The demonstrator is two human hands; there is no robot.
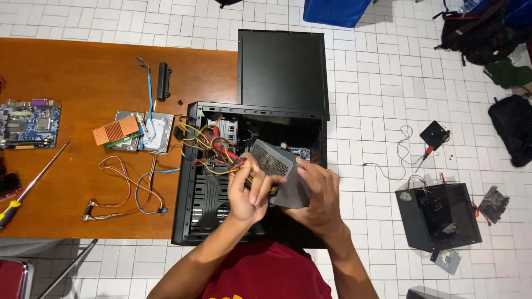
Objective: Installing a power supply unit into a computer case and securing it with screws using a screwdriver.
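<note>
both hands hold a grey metal power supply box (280, 171) above the open black computer case (191, 182), which lies on its side at the edge of the wooden counter (83, 72). the left hand (249, 194) curls shut around the box's near corner and the bundle of yellow, red and black wires (208, 149) coming off it; the right hand (316, 194) is spread flat against the box's smooth side, fingers wrapped over its edge. the box looks lifted partly clear of the case, tilted, but its wires run down inside, so it seems not yet fully freed. the side panel (282, 69) is already off, lying flat beyond the case. on the counter rest a hard drive (158, 130) with a ribbed copper heat sink (115, 131) beside it, a blue circuit board (30, 123), loose thin cables (127, 191) and a long screwdriver (33, 182). the box has a perforated mesh face, matte and boxy.
</note>
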